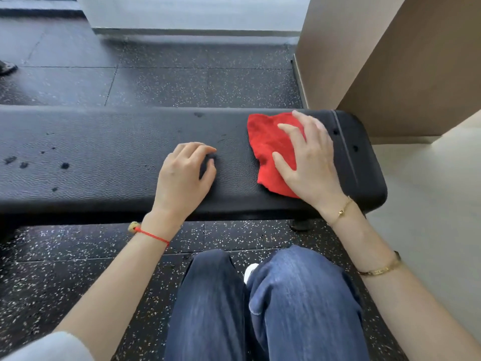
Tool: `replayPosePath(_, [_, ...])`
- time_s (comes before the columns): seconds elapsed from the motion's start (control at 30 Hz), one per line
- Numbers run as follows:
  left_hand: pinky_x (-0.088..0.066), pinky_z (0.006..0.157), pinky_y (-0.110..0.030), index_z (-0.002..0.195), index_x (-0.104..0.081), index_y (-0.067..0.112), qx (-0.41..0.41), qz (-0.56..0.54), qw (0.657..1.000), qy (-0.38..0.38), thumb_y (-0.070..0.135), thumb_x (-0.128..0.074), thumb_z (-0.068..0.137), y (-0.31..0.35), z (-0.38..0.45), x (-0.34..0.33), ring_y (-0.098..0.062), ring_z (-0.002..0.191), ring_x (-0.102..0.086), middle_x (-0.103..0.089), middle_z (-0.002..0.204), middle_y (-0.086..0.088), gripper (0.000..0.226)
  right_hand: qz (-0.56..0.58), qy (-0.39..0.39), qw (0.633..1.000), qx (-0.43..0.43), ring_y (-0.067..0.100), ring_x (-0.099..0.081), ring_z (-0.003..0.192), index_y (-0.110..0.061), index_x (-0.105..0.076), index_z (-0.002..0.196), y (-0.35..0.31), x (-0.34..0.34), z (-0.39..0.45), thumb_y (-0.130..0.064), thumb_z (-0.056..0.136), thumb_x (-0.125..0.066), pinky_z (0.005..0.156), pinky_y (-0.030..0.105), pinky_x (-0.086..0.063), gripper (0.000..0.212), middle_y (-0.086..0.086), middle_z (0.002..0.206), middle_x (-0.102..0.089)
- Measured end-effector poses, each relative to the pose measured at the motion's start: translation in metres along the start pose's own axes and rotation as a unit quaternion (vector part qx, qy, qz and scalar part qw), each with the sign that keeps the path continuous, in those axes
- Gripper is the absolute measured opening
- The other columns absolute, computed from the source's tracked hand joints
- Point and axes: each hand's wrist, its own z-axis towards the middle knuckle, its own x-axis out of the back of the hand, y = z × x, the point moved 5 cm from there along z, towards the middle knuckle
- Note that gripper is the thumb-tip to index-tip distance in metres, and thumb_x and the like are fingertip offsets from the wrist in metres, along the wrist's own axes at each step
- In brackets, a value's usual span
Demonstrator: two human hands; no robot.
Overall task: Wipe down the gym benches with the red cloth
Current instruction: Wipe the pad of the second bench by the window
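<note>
The red cloth (pixel 270 149) lies flat on the top of the black bench (pixel 117 142), close to its right end, and the right hand (pixel 309 162) presses on it with the fingers spread apart and the palm down; it is not clamped on the fabric, only laid over its right half. The left hand (pixel 186 173) rests on the bare pad just beside the cloth, on its left, with the fingers loosely curled and holding nothing. The long axis of the bench runs from left to right across the view, so most of the unwiped surface stretches away to the left of the cloth, past the left hand. There several dark wet-looking spots (pixel 23 164) sit near the far left part of the pad. To the right only a short piece of pad remains before the rounded end, and a brown wall panel (pixel 390 61) stands close behind that corner, so room on that side is small. It seems that the next stroke should go leftwards along the bench, and the left hand lies in this path. The front and back edges are near, and the speckled floor (pixel 182 82) is open behind.
</note>
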Motion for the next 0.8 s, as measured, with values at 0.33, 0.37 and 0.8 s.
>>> replayPosePath(0.33, [-0.043,0.094,-0.038,0.108,-0.068,0.013,-0.005,-0.015,1.000,0.024,0.013,-0.058,0.091,-0.009,-0.007,-0.008,-0.023,0.113,-0.055,-0.065,0.115,0.000,0.020,-0.022,-0.141,0.989,0.029,0.019,-0.016,0.150,-0.028,-0.026,0.153,-0.022,-0.040,-0.014,-0.046,0.093,-0.048,0.123,0.039,-0.004,0.066,-0.006,0.161,-0.022])
replayPosePath(0.37, [-0.043,0.095,-0.038,0.108,-0.068,0.013,-0.004,-0.019,1.000,0.023,0.012,-0.058,0.091,-0.009,-0.007,-0.008,-0.023,0.113,-0.055,-0.065,0.115,0.001,0.020,-0.012,-0.144,0.988,0.045,0.018,-0.019,0.149,-0.032,-0.029,0.152,-0.020,-0.037,-0.020,-0.048,0.092,-0.048,0.123,0.038,-0.006,0.065,-0.008,0.160,-0.025])
replayPosePath(0.8, [-0.042,0.098,-0.037,0.108,-0.068,0.014,0.012,-0.029,0.999,0.025,0.011,-0.057,0.090,-0.010,-0.008,-0.008,-0.023,0.112,-0.055,-0.066,0.115,0.001,0.021,-0.064,-0.166,0.984,0.033,0.026,-0.008,0.151,-0.050,-0.022,0.149,-0.037,-0.056,0.003,-0.057,0.091,-0.040,0.120,0.053,-0.002,0.061,-0.019,0.161,-0.017])
